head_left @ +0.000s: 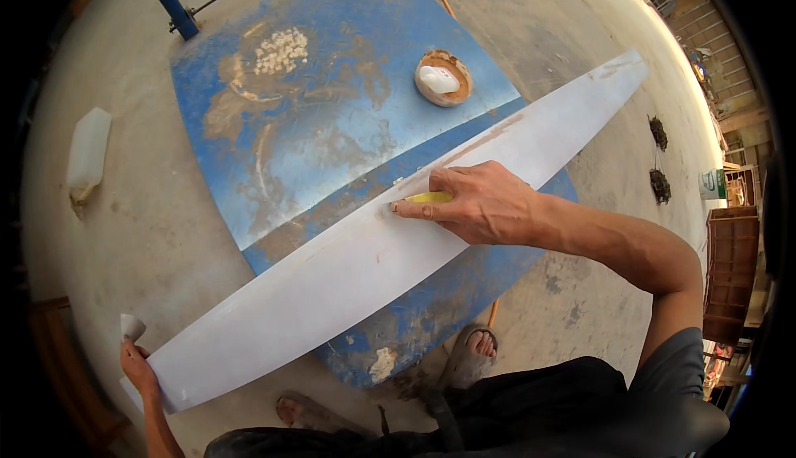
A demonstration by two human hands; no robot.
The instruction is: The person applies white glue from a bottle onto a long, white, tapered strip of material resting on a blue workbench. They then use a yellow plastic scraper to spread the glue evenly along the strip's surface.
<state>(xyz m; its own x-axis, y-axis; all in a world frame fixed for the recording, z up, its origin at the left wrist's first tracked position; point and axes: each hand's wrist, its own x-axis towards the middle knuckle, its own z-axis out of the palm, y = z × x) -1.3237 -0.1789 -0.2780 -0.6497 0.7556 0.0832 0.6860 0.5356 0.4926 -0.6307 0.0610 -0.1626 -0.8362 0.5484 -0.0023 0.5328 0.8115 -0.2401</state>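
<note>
A long white panel (332,292), tapering toward its far right end, lies slantwise over a blue table. My right hand (489,205) is closed on a small yellow flat piece (429,198), pressed to the panel near its middle. The fingers hide most of that piece, so its exact kind does not show. At the lower left, my left hand (139,367) grips the panel's near end. A pale cone-shaped piece (132,327) sticks up at its fingertips; whether it is held or joined to the panel I cannot tell. Brownish smears run along the panel's far edge.
The worn blue table (332,126) carries a round bowl (462,98) with a white lump in it, and dried pale residue (282,50). A blue post (168,2) rises at its far left corner. A whitish plastic jug (89,155) lies on the floor.
</note>
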